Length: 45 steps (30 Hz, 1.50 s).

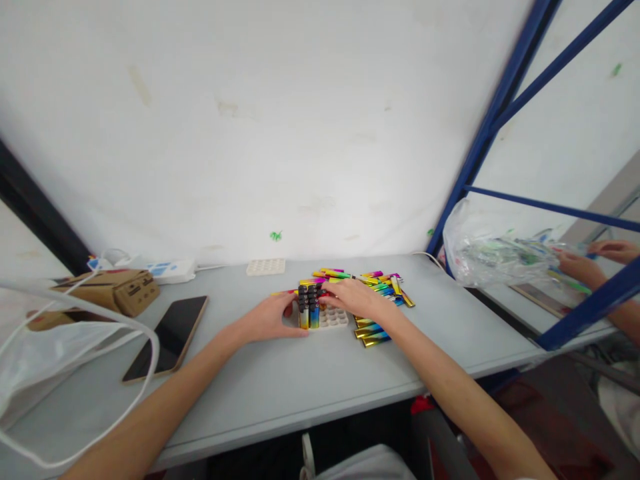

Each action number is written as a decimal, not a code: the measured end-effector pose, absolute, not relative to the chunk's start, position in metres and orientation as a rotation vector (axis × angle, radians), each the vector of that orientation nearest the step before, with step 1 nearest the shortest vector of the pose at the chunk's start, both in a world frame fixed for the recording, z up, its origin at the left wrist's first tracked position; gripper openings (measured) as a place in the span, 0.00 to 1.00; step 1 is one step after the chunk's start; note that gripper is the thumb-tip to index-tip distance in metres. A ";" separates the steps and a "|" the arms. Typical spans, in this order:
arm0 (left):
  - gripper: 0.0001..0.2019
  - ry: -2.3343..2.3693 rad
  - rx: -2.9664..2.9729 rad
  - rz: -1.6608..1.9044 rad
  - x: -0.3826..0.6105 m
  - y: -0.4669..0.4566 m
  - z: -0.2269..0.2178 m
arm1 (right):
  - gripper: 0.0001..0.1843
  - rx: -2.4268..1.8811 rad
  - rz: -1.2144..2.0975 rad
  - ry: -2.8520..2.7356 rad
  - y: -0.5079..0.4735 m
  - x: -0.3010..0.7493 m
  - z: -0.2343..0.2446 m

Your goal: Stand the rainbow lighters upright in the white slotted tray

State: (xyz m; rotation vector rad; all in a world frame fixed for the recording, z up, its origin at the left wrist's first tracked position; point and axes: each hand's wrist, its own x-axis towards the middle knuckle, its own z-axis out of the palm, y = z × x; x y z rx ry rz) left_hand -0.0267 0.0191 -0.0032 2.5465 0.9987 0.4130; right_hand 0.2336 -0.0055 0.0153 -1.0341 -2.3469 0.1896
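A white tray with round holes [334, 319] lies on the grey table [280, 380], with several rainbow-coloured lighters [309, 305] standing upright in its left part. My left hand [270, 317] rests against the tray's left side, fingers curled round it. My right hand [353, 297] is over the tray's far right part, fingers bent down onto a lighter there. A heap of loose lighters [381, 285] lies just behind and right of the tray.
A phone [167, 337] lies face up at the left, beside a cardboard box [117, 290] and a power strip [167, 269]. A spare white tray [265, 267] sits by the wall. A plastic bag [487, 253] and another person's hands [583, 268] are beyond the blue frame [493, 110].
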 end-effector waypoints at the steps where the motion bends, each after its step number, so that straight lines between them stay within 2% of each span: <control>1: 0.31 0.998 2.550 0.413 -0.027 0.019 -0.004 | 0.08 -1.042 0.199 -2.327 -0.005 0.232 0.016; 10: 0.31 1.002 2.558 0.421 -0.029 0.022 -0.008 | 0.11 -1.001 0.284 -2.424 -0.002 0.236 0.016; 13: 0.31 1.004 2.564 0.416 -0.029 0.022 -0.007 | 0.10 -1.009 0.219 -2.397 0.000 0.236 0.013; 17: 0.32 1.008 2.564 0.403 -0.028 0.021 -0.006 | 0.16 -1.070 0.111 -2.354 0.001 0.235 0.012; 21: 0.31 1.029 2.562 0.392 -0.028 0.021 -0.006 | 0.17 -1.030 0.328 -2.361 0.009 0.261 0.015; 24: 0.31 1.032 2.561 0.395 -0.029 0.022 -0.007 | 0.19 -1.206 0.224 -2.160 0.025 0.303 0.015; 27: 0.31 1.031 2.549 0.403 -0.029 0.022 -0.008 | 0.15 -1.457 0.029 -2.034 0.043 0.345 0.007; 31: 0.31 1.029 2.541 0.417 -0.029 0.021 -0.008 | 0.11 -1.684 0.138 -2.198 0.058 0.373 -0.007; 39: 0.32 1.042 2.540 0.405 -0.029 0.022 -0.009 | 0.06 -1.679 0.238 -2.055 0.051 0.380 -0.007; 42: 0.32 1.036 2.540 0.408 -0.029 0.023 -0.009 | 0.09 -1.583 0.246 -1.899 0.047 0.379 -0.002; 45: 0.33 1.038 2.546 0.407 -0.029 0.023 -0.009 | 0.16 -1.387 0.365 -1.693 0.046 0.366 0.004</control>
